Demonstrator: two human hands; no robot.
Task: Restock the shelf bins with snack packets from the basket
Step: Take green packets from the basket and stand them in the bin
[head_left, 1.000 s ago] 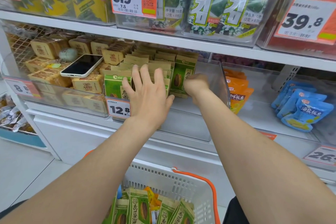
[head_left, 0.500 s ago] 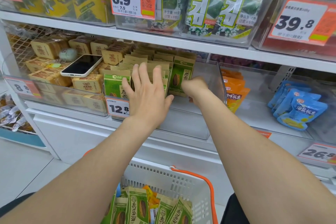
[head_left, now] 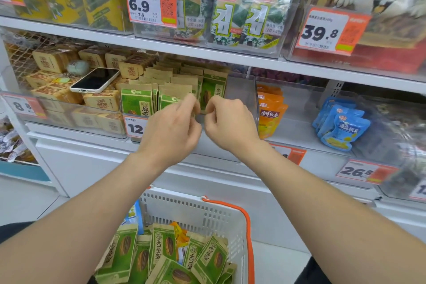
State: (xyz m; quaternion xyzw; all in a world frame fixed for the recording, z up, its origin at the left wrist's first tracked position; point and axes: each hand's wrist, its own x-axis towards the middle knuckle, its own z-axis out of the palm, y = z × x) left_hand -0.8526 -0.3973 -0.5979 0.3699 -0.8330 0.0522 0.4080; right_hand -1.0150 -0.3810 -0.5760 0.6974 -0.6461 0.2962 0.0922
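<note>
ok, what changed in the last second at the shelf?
Left hand went from flat, fingers spread on the green paper seed packets in the clear plastic shelf bin, to drawn back with fingers curled. Right hand pulled out of the bin beside it, also curled; blur hides whether either pinches anything. White phone and white orange-handled basket stayed put.

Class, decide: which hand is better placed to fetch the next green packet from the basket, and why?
Probably the left hand. The green packets are heaped in the basket nearer the left forearm, while the orange handle rises on the side of the right hand.
</note>
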